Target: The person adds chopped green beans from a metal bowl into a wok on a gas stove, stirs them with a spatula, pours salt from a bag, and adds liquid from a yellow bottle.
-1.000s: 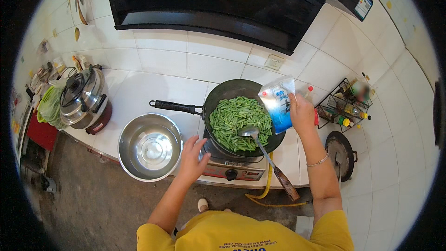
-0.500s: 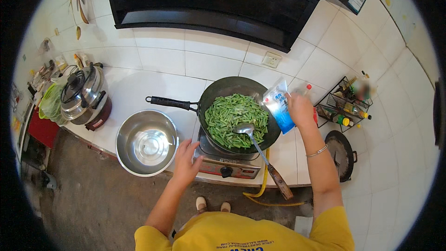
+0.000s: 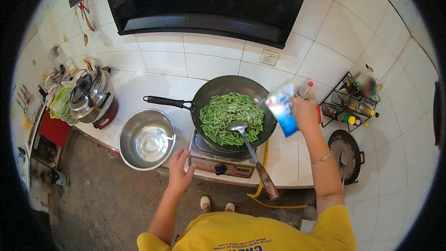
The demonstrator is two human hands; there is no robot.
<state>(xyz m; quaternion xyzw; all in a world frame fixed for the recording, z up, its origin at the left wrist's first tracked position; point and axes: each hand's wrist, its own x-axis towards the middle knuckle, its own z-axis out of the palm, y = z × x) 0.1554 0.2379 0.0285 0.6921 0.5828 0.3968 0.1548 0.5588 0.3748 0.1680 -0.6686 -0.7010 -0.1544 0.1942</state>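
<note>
Your wok (image 3: 223,85) sits on the stove (image 3: 200,150), steel basin (image 3: 151,146) just L of it. Cut green beans (image 3: 227,111) lie in the wok's middle, ladle (image 3: 250,149) resting on 'em, sticking out over front rim. Blue/wht packet (image 3: 282,111) tilts nr wok's R rim, gripped in your R hand (image 3: 305,113); your L hand (image 3: 179,171)'s empty, fingers spread, nr stove.

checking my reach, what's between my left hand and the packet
The head view shows the stove, then the wok holding cut green beans and a ladle.
</note>
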